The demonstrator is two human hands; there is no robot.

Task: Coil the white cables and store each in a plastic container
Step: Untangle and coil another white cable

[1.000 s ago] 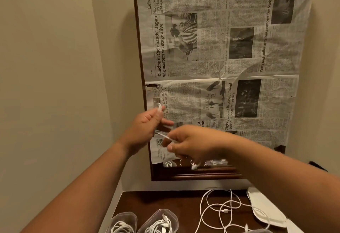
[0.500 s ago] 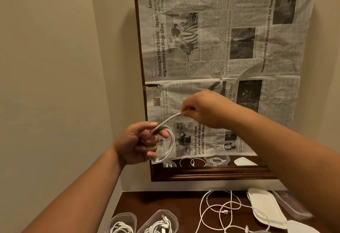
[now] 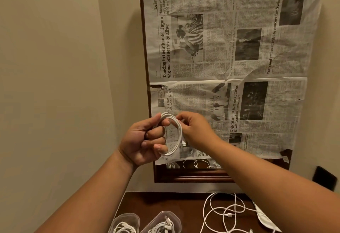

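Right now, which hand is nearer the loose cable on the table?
Right. The right hand is raised above the loose cable; the left hand holds the coil farther left.

Dim warm indoor light; soft shadows on wall; sharp centre, slight wide-angle bending at edges; no glare.

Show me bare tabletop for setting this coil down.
Bare wood shows on the table between the two containers and the loose cable, up to the wall. The right is crowded: the loose cable sprawls up to the lid.
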